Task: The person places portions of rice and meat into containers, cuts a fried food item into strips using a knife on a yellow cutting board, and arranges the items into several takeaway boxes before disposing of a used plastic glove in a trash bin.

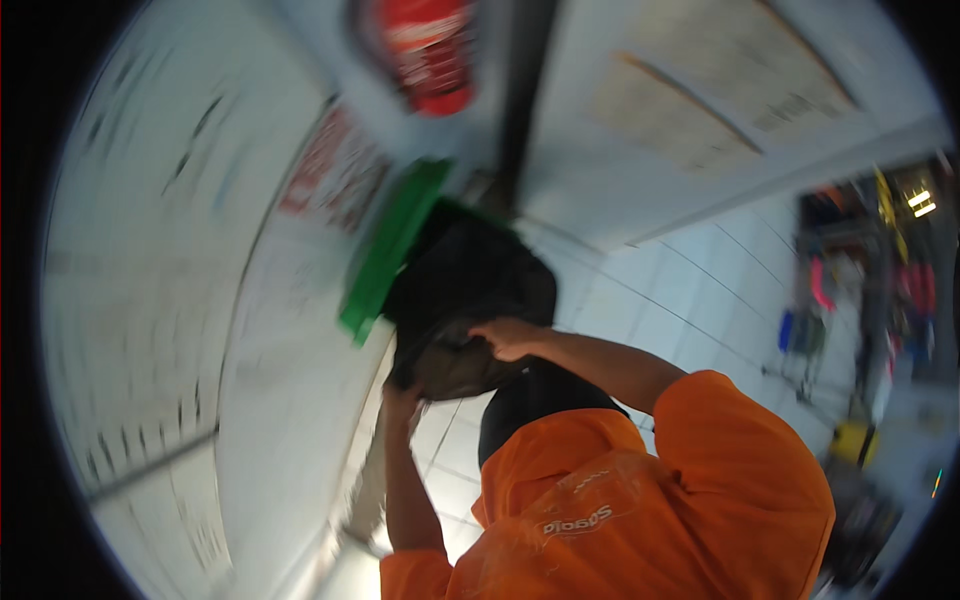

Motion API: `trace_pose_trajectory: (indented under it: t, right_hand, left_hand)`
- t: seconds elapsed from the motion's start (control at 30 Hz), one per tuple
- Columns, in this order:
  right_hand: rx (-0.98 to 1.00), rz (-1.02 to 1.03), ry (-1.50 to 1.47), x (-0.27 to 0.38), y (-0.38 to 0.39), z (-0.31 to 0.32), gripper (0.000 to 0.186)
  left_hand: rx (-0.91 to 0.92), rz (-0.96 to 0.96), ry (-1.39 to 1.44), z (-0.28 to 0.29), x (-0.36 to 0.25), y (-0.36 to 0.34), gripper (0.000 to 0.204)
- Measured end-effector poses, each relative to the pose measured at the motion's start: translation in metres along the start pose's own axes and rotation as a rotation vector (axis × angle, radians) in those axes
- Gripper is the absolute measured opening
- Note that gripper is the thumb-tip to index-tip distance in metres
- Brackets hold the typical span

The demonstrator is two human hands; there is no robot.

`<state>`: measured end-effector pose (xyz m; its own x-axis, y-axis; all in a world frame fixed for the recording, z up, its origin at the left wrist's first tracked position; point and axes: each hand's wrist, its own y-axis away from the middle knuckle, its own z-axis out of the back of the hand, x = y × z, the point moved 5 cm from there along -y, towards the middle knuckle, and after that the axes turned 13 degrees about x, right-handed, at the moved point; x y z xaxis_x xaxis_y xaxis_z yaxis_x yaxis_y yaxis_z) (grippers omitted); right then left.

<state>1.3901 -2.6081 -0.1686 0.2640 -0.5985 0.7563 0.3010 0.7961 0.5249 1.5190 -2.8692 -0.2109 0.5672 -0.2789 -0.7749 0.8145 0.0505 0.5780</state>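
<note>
A black plastic garbage bag (pixel 485 262) fills the middle of the view, spread over what seems to be a bin whose body it hides. Along its left side stands a green bin lid (pixel 395 243), tipped up against the wall. My right hand (pixel 507 338) is closed on the bag's near edge, fingers pointing left. Lower and to the left, my left hand (pixel 402 402) grips the same edge, its fingers partly hidden by the plastic. Motion blurs the fine detail.
A red fire extinguisher (pixel 428 55) hangs on the wall beyond the bin. White floor tiles (pixel 655 300) stretch to the right, toward cluttered shelving (pixel 850 270). A whiteboard with marks (pixel 150 300) covers the left wall. Papers (pixel 675 115) are fixed to the far right wall.
</note>
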Motion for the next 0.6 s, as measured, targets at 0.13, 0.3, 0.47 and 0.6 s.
trace_pose_trajectory:
  t: [0.13,0.3,0.47,0.6]
  right_hand:
    - [-0.257,-0.276,-0.214,-0.051,0.114,0.011,0.040]
    - [-0.696,-0.724,-0.433,-0.145,0.261,-0.032,0.031]
    - [-0.695,-0.747,-0.484,-0.215,0.319,-0.087,0.032]
    - [-0.824,-0.701,-0.586,-0.259,0.369,-0.116,0.033]
  left_hand:
    - [-0.010,0.290,0.377,-0.017,0.025,0.021,0.029]
    - [0.032,0.327,0.285,-0.061,0.008,0.028,0.018]
    - [-0.056,0.502,0.206,-0.069,0.041,0.004,0.008]
    - [-0.279,0.624,0.136,-0.072,0.053,-0.009,0.013]
